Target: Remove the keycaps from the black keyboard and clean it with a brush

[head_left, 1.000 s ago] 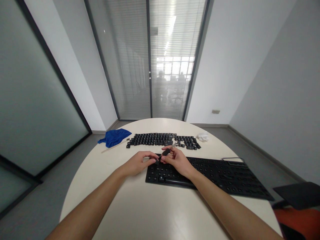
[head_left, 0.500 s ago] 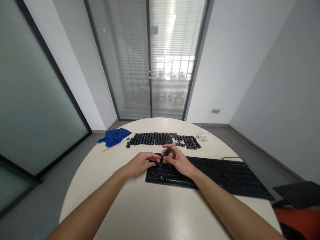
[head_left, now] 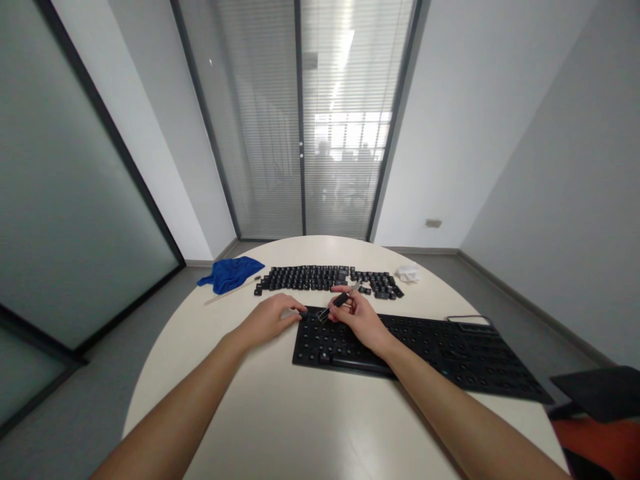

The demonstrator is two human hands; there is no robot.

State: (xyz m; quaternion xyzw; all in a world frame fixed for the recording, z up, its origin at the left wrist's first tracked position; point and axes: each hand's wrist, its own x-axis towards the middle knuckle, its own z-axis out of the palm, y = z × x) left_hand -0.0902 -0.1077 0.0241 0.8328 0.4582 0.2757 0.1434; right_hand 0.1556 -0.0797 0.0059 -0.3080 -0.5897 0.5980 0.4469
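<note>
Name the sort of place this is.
Probably a small office or meeting room: a pale, rounded table, a glass partition with blinds, and what looks like part of an orange chair at the right.

The keyboard (head_left: 425,350) is black, with rows of little round spots. The loose keycaps (head_left: 300,277) are black with tiny white marks. The keycap puller (head_left: 341,299) has a black handle and silver wires. The cloth (head_left: 235,272) is bright blue, the tissue (head_left: 408,273) is white, and the table (head_left: 310,427) is cream. The chair (head_left: 603,443) is orange and black. Thin stripes run across the grey blinds (head_left: 265,153).
</note>
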